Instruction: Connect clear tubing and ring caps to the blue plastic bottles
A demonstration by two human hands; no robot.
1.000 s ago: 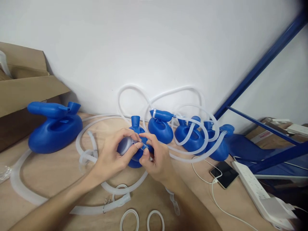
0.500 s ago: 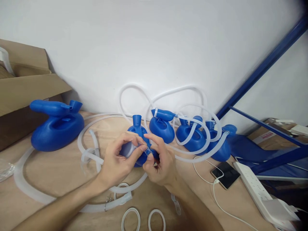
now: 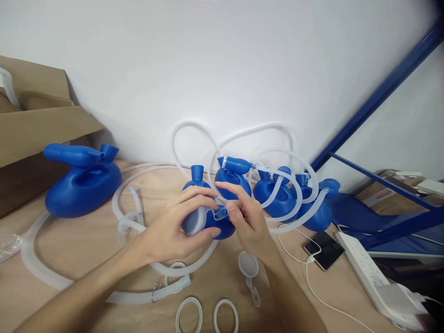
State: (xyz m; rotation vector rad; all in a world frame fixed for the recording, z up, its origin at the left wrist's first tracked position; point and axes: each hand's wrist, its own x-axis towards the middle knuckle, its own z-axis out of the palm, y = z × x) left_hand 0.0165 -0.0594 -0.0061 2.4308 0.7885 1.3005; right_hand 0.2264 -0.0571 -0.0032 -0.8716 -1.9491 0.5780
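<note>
My left hand (image 3: 173, 222) curls around a round translucent cap (image 3: 193, 223), thumb below and fingers above. From the cap a clear strap runs to the right, and its looped end (image 3: 220, 212) is pinched between thumb and finger of my right hand (image 3: 251, 222). My right index finger points outward over it. Directly behind both hands stands a blue plastic bottle (image 3: 197, 173) with a flared neck, its body partly hidden by my fingers. Below my right hand, a second translucent cap with a strap (image 3: 248, 264) lies on the table.
Several blue bottles (image 3: 275, 199) with coiled translucent hoses stand at the right; another blue bottle (image 3: 83, 192) stands left by a cardboard box (image 3: 52, 125). White rings (image 3: 189, 314), a loose hose end (image 3: 169, 291), a phone (image 3: 324, 250) and a power strip (image 3: 364, 268) lie around.
My right hand has moved slightly right and up, drawing the strap out from the cap. The left thumb has swung down, and the cap on the table has come into fuller view.
</note>
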